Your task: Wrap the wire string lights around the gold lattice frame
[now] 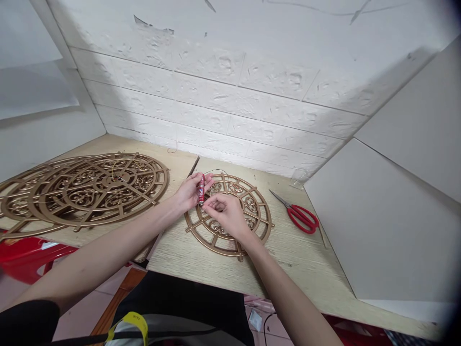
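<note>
- Red tube clamped upright in left hand, above small gold lattice disc, mid-table.
- Right hand fingertips pinched together at tube's lower end, seemingly on fine wire.
- Advisable: tube steady, wire taut, scissors within reach, right.

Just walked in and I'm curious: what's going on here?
A person's left hand holds a small red tube upright over a small gold openwork disc on the table, while the right hand pinches at the tube's lower end. Red scissors lie to the right; a stack of larger gold discs lies to the left.
</note>
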Demonstrator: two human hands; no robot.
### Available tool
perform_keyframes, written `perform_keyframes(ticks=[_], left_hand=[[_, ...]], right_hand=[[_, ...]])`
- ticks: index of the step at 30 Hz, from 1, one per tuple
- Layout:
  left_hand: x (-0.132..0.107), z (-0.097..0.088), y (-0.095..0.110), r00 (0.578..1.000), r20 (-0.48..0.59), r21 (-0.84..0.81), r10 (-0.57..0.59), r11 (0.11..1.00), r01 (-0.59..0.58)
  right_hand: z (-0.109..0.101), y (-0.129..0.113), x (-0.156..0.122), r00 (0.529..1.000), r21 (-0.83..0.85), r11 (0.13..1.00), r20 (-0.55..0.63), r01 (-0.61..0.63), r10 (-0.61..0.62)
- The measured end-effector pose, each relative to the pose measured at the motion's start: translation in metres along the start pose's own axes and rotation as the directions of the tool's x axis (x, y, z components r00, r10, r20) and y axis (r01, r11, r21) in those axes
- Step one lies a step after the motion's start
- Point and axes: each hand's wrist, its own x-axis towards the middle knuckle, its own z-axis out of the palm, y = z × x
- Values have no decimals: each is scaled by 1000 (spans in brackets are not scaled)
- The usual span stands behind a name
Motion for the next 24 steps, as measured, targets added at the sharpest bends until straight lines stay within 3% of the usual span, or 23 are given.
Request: perform_keyframes(ticks=[14,24], left_hand=[[6,-4,-5,1000,11,-48,-1,999,2],[8,-6,-4,1000,18,-40,-3,999,4]], right_hand=[[1,-2,1,994,-256,963,-39,84,-97],[0,-1,1,991,-296,949,-35,110,-126]])
